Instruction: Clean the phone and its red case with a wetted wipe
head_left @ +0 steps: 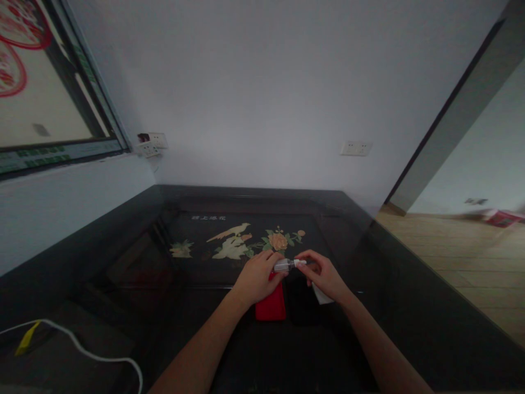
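My left hand (257, 276) is closed around a small clear bottle (281, 266), which lies on its side in the grip, above the table. At the bottle's right end is a white top (300, 263), pinched between the fingertips of my right hand (326, 273). Whether the top is joined to the bottle is too small to tell. Under my left hand lies a flat red rectangular object (270, 305), partly covered by the hand. Beside it is a flat black rectangular object (303, 306). A flat white piece (322, 295) shows partly below my right hand.
The glossy black table (229, 350) carries a bird-and-flower picture (232, 246). A white cable (90, 355) with a yellow tag (27, 339) runs at the lower left. Wall sockets (356, 148) sit behind the table. A window (45, 98) is at the left.
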`<control>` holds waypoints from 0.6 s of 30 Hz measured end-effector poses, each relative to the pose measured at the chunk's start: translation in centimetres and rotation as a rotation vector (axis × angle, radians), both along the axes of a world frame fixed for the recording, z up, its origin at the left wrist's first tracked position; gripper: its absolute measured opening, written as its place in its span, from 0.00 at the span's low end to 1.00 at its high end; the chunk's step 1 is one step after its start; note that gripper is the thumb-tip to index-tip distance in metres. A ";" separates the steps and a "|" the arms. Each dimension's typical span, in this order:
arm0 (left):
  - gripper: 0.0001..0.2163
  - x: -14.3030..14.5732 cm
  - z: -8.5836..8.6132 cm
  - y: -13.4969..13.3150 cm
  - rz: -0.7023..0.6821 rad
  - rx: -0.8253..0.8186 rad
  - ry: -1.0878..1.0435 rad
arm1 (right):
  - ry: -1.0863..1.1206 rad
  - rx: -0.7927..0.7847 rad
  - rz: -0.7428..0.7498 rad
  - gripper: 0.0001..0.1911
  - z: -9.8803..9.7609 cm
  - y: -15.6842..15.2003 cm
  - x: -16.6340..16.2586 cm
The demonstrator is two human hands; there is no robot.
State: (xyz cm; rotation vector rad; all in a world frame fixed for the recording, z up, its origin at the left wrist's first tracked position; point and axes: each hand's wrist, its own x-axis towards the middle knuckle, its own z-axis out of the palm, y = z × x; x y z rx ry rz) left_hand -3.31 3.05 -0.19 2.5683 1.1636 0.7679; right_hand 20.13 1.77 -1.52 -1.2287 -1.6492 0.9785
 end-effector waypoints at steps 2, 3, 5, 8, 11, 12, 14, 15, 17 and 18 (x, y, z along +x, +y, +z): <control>0.14 0.0 0.1 0.0 -0.018 0.000 -0.004 | -0.028 -0.009 0.003 0.19 0.0 0.0 0.0; 0.14 0.0 0.1 -0.1 -0.035 0.000 -0.002 | -0.045 -0.014 0.000 0.20 -0.1 0.0 0.0; 0.14 0.0 0.2 -0.2 -0.070 0.003 0.004 | -0.098 -0.012 -0.005 0.25 -0.5 0.1 0.1; 0.15 0.1 0.3 -0.3 -0.092 -0.003 -0.001 | -0.135 -0.007 -0.027 0.35 -1.0 0.3 0.5; 0.14 0.0 0.3 -0.3 -0.083 -0.021 -0.034 | -0.029 -0.001 -0.020 0.33 -1.0 0.3 0.5; 0.13 -0.1 0.2 -0.2 -0.078 -0.026 -0.046 | 0.004 0.008 -0.006 0.29 -0.8 0.2 0.5; 0.13 -0.2 0.0 -0.1 -0.070 -0.036 -0.062 | 0.042 0.027 0.031 0.22 -0.5 0.1 0.3; 0.13 -0.3 0.0 0.0 -0.066 -0.041 -0.068 | 0.048 0.032 0.048 0.22 -0.3 0.0 0.2; 0.14 -0.3 -0.1 0.1 -0.059 -0.054 -0.078 | 0.039 0.025 0.068 0.21 -0.2 0.0 0.1; 0.13 -0.3 -0.1 0.1 -0.060 -0.060 -0.079 | 0.026 0.014 0.071 0.20 -0.2 0.0 0.0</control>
